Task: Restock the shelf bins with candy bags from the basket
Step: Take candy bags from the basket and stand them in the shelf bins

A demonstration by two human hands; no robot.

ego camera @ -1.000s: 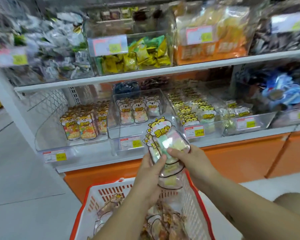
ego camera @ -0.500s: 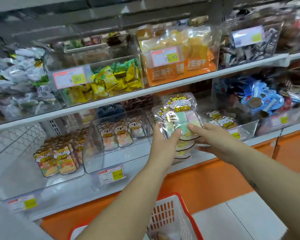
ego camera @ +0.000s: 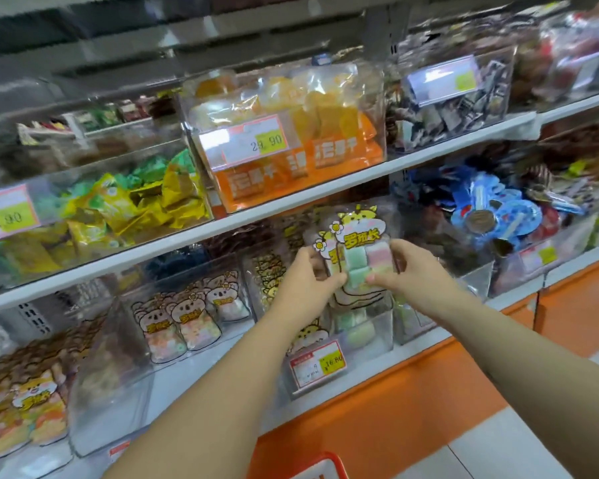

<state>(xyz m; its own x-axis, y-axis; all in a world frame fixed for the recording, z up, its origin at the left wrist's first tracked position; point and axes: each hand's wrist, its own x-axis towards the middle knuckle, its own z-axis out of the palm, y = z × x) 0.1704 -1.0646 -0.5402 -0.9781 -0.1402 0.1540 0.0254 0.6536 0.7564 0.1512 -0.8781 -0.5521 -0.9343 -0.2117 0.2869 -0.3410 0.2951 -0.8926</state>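
The left hand (ego camera: 305, 278) and right hand (ego camera: 412, 271) grip candy bags (ego camera: 358, 257) in curled fingers over the part-filled clear bin (ego camera: 360, 340), not yet placed; stock left in the basket (ego camera: 320, 466) is unseen.

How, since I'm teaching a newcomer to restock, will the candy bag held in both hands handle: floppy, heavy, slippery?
Probably floppy: the candy bag is clear film, pinched by the left hand and right hand. Likely light for its size: the pastel cubes look like marshmallow. The glossy film may slip, so a firm pinch seems wise.
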